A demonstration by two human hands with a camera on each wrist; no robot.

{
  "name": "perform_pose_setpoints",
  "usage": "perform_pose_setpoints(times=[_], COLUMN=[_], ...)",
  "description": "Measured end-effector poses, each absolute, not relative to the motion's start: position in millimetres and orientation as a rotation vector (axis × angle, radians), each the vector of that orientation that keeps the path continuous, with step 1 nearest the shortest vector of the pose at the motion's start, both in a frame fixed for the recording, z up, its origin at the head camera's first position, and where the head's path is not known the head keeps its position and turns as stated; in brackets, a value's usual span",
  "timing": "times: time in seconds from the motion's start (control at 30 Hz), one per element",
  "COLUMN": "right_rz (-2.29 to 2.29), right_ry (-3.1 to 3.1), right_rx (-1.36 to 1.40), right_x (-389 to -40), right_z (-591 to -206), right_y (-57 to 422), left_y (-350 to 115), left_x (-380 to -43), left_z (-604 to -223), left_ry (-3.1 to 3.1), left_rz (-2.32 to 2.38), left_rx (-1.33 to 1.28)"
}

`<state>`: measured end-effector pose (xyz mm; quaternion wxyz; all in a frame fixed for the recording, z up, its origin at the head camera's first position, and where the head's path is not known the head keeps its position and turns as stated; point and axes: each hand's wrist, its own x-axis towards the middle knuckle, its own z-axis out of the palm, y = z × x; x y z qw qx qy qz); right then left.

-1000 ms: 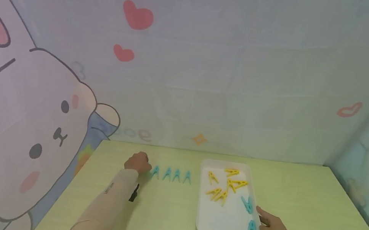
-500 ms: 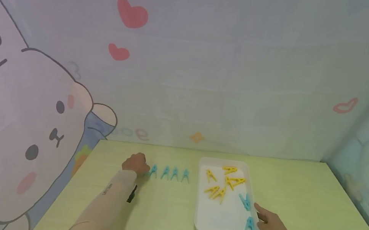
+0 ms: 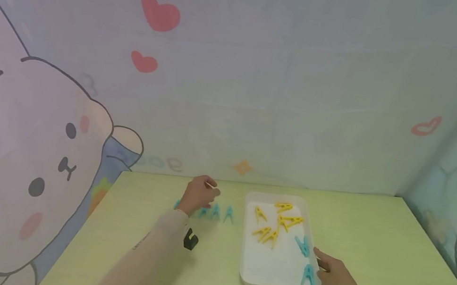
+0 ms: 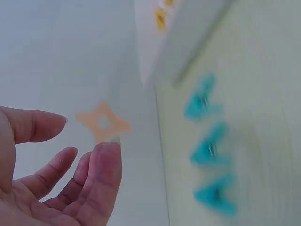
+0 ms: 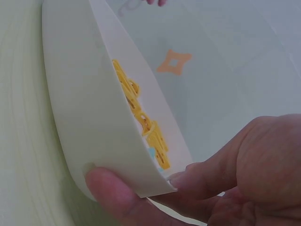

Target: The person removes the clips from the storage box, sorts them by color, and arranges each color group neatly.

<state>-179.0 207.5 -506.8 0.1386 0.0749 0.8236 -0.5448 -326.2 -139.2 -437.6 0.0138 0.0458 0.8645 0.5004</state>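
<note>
Your left hand (image 3: 201,192) has shifted rightward since half a second ago, when it sat low at the left end of the turquoise row; one turquoise clothespin (image 3: 177,203) now shows left of your wrist, where your hand covered it before. Your right hand (image 3: 336,279) and the white tray (image 3: 270,273) keep their places relative to each other.

Nearest you, your right hand grips the tray's near right corner: the thumb presses the outer wall, and a bent finger lies against the rim round the corner. Just inside that corner lies a turquoise clothespin (image 3: 308,277), and a second one (image 3: 303,246) rests a little farther in, near the right wall. Beyond them, toward the far half of the tray, yellow clothespins (image 3: 271,237) lie scattered at mixed angles, some touching or overlapping.

Left of the tray, a row of turquoise clothespins (image 3: 215,211) lies on the pale green table (image 3: 214,255); three show between your left wrist and the tray, legs toward you. Your left fingers are loosely curved, with a clear gap between thumb and fingertips, and they hold nothing. Whether that hand hangs above the row or just behind it is hard to tell.

Farthest off stands the backdrop (image 3: 285,97), printed with an orange star (image 3: 243,167).
</note>
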Motion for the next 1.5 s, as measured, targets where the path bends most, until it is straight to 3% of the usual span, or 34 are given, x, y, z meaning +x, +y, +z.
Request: perform_pose_setpoints(times=[0.3,0.73,1.5], right_rz=[-1.614,-1.619,-1.715], right_ry=[2.365,2.374,2.318], right_rx=[0.247,0.243,0.147], right_x=[-178,-176,-175], right_z=[-506,-503,-506], right_y=[205,207,214], left_y=[-73,5,76], left_x=[-309,-270,-223], left_z=[-443,-460,-488], left_ry=[2.336,2.314,2.506], left_rz=[1.731,1.433,0.920], left_rx=[0.343,0.476,0.429])
